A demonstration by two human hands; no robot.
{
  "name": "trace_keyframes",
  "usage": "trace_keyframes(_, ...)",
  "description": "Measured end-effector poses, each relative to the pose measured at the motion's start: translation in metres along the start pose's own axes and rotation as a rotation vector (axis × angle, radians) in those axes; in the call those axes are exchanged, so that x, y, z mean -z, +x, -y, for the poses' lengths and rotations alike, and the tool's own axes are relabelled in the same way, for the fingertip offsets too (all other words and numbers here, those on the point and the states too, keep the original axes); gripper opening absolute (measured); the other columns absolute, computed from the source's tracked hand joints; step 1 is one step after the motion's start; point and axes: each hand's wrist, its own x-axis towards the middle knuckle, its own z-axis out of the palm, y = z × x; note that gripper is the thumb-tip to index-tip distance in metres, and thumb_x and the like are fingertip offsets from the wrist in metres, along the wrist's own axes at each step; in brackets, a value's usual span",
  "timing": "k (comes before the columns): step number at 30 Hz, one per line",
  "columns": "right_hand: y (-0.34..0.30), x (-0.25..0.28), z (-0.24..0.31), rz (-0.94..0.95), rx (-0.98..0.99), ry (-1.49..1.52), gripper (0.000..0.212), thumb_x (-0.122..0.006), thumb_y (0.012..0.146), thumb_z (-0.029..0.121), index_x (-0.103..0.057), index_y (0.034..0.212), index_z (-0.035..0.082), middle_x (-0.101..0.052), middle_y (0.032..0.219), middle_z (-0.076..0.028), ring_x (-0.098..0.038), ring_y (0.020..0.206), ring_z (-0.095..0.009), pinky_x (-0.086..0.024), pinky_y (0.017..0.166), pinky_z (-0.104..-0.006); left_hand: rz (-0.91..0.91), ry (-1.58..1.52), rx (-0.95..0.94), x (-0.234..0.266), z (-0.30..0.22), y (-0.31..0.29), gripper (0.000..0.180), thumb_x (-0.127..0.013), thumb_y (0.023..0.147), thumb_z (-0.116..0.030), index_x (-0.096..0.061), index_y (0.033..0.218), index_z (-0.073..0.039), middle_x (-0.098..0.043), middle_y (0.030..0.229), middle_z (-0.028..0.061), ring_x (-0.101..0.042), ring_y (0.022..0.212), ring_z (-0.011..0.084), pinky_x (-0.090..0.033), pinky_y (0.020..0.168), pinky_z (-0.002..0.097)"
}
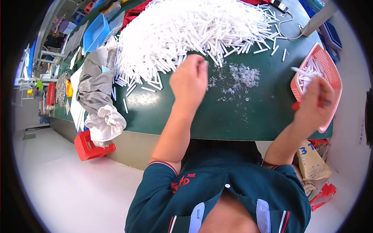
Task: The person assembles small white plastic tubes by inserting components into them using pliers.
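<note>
My left hand [189,79] is closed, thumb against the fingers, at the near edge of a large heap of white plastic tubes [186,29]. Whatever its fingertips may hold is hidden. Beside it lies a scatter of small clear plastic rings [243,76]. My right hand [315,101] is curled above the near part of a pink perforated basket [337,83] containing many white tubes. Red parts of an object [296,105] show on both sides of that hand; its kind is hidden. A single white tube [298,71] sticks out over the basket's left rim, close to the right fingertips.
Grey and white cloths [95,77] lie at the left, near a blue tray [96,33]. A red plastic holder [87,145] hangs at the table's front edge. A metal post [319,18] and a cable [283,29] are at the far right. A paper sack [312,161] stands below the basket.
</note>
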Motion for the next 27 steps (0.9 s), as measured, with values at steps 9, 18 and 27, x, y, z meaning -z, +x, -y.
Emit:
trace_keyframes(9,0.016,0.001,0.005,-0.028,0.061,-0.113,0.020,-0.072,0.083,0.009,-0.064,0.100,0.002,-0.064,0.079,-0.001,-0.056,0.066,-0.003,-0.044,0.058,-0.0150,0.130,0.498,0.014,0.003,0.028,0.011,0.014,-0.069,0.079,-0.019,-0.064,0.086,-0.008,-0.059,0.087,0.0079,-0.055,0.088,0.0288,-0.045,0.078,0.0390)
trace_keyframes(18,-0.036,-0.048,-0.013,0.872,-0.143,-0.022,0.013,-0.069,0.082,0.008,-0.061,0.090,0.001,-0.058,0.068,-0.004,-0.049,0.061,-0.008,-0.044,0.057,-0.0238,0.209,0.439,-0.210,-0.016,0.024,0.004,0.006,-0.061,0.080,-0.007,-0.056,0.081,-0.003,-0.059,0.085,0.0125,-0.057,0.083,0.0306,-0.046,0.074,0.0415)
trace_keyframes(27,-0.039,-0.049,-0.025,0.911,-0.350,0.014,0.016,-0.067,0.084,0.013,-0.062,0.090,0.000,-0.058,0.069,-0.004,-0.050,0.064,-0.009,-0.044,0.063,-0.0237,0.263,0.486,-0.237,-0.013,0.014,0.003,0.013,-0.058,0.077,-0.001,-0.056,0.090,-0.003,-0.061,0.087,0.0143,-0.058,0.086,0.0332,-0.047,0.075,0.0419)
